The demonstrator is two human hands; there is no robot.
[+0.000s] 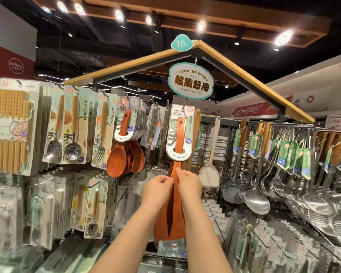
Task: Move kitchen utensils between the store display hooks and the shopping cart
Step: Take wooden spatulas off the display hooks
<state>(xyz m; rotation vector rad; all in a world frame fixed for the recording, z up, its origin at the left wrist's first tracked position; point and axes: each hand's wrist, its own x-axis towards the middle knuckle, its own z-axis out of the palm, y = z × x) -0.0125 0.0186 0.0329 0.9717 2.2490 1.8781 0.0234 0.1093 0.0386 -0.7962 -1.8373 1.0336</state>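
1. The wooden turner hangs by its card from a hook in the middle of the rack.
2. The left hand and right hand both pinch it with curled fingers, just where the handle gets wide.
3. I think this is the step at the hook: taking the turner off, or hanging it up (I cannot tell which).
4. To take it off, the hands must lift the card and pull it back, so its hole slides off the hook's tip.
5. The cart is not in view.
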